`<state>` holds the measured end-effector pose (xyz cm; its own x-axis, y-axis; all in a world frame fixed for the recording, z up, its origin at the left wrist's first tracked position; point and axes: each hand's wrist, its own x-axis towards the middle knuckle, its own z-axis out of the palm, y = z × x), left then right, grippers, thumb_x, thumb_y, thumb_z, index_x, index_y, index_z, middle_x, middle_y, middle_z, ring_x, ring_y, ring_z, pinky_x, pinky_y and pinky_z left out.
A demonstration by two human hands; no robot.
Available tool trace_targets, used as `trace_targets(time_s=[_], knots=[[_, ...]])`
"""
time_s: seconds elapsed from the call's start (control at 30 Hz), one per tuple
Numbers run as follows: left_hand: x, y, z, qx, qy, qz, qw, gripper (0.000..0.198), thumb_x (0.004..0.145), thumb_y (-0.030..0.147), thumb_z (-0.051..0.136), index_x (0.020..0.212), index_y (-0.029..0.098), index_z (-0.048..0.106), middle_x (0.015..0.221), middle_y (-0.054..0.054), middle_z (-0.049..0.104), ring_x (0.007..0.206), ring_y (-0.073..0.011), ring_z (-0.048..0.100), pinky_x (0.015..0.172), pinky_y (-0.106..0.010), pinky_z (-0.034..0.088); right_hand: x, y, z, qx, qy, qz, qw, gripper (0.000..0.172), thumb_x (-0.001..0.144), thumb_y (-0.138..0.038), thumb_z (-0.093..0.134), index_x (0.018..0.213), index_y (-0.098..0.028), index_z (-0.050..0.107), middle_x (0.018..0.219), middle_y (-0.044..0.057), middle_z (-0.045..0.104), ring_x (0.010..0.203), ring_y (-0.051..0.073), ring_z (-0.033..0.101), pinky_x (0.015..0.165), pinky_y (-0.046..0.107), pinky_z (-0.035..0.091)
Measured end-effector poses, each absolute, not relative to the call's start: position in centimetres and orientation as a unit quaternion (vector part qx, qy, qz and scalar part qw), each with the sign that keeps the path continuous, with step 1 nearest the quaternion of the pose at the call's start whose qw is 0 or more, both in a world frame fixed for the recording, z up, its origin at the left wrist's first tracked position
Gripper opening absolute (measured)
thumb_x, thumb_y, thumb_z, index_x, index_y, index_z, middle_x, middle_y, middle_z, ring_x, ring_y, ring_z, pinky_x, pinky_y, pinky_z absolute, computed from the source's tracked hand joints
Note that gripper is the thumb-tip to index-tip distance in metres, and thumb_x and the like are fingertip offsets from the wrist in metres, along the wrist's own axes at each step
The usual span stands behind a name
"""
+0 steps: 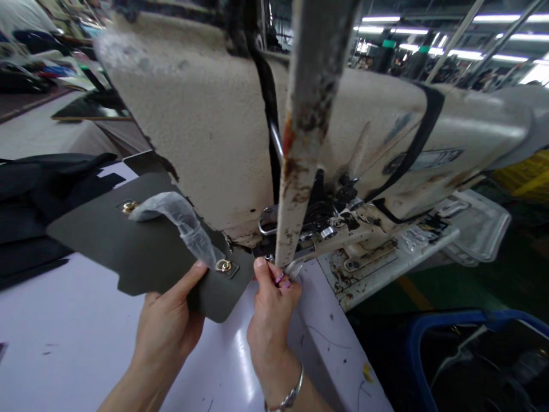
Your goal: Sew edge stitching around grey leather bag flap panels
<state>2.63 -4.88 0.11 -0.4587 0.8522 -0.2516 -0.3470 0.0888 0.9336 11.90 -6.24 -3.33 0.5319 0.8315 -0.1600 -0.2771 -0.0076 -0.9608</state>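
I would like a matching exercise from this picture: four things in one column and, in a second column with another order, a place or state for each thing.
Things:
1. left hand
2. clear plastic film
3. silver bracelet
4. blue-rimmed bin

Places or states:
A. around the right wrist
B. at the lower right of the view, beside the sewing machine
C. holding the dark panel
D. lying across the dark panel

Right pairs: 1-C, 2-D, 3-A, 4-B
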Motion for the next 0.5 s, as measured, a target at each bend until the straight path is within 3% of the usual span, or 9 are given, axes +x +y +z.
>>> trace_targets(time_s=[0.1, 0.2, 0.37, 0.5], knots=[[3.4, -6.2, 0.2, 0.199, 0.581, 0.631, 0.473, 0.039, 0.076, 0.020, 0.078, 0.106, 0.043, 0.075, 0.131, 0.017, 0.070, 0.138, -0.0231, 0.055, 0.111, -0.033, 0.053, 12.3, -6.3, -3.3, -0.546, -0.179, 0.448, 0.685, 0.033, 0.083, -0.032, 0.070, 0.060, -0.020, 0.050, 0.062, -0.002, 0.045, 0.060, 0.012, 0.040, 0.055, 0.024, 0.039], [3.9, -6.8, 0.3, 0.191, 0.584, 0.635, 0.468, 0.027, 0.078, 0.023, 0.078, 0.096, 0.043, 0.077, 0.129, 0.017, 0.071, 0.139, -0.0215, 0.053, 0.113, -0.030, 0.051, 12.6, -6.3, -3.3, -0.542, -0.166, 0.457, 0.685, 0.034, 0.081, -0.033, 0.073, 0.058, -0.018, 0.052, 0.061, -0.003, 0.044, 0.059, 0.011, 0.039, 0.054, 0.024, 0.037], [4.1, -7.0, 0.5, 0.167, 0.595, 0.632, 0.467, 0.028, 0.076, 0.026, 0.080, 0.096, 0.045, 0.078, 0.132, 0.017, 0.069, 0.137, -0.0223, 0.056, 0.114, -0.029, 0.051, 12.8, -6.3, -3.0, -0.525, -0.151, 0.473, 0.691, 0.031, 0.079, -0.033, 0.076, 0.061, -0.016, 0.057, 0.062, -0.002, 0.048, 0.058, 0.011, 0.039, 0.056, 0.025, 0.038], [4.2, -7.3, 0.4, 0.148, 0.610, 0.630, 0.457, 0.036, 0.072, 0.028, 0.084, 0.105, 0.041, 0.077, 0.131, 0.010, 0.071, 0.138, -0.0245, 0.055, 0.116, -0.034, 0.049, 12.7, -6.4, -2.8, -0.516, -0.133, 0.480, 0.696, 0.028, 0.078, -0.030, 0.076, 0.063, -0.015, 0.059, 0.064, -0.001, 0.051, 0.059, 0.011, 0.042, 0.054, 0.024, 0.038]])
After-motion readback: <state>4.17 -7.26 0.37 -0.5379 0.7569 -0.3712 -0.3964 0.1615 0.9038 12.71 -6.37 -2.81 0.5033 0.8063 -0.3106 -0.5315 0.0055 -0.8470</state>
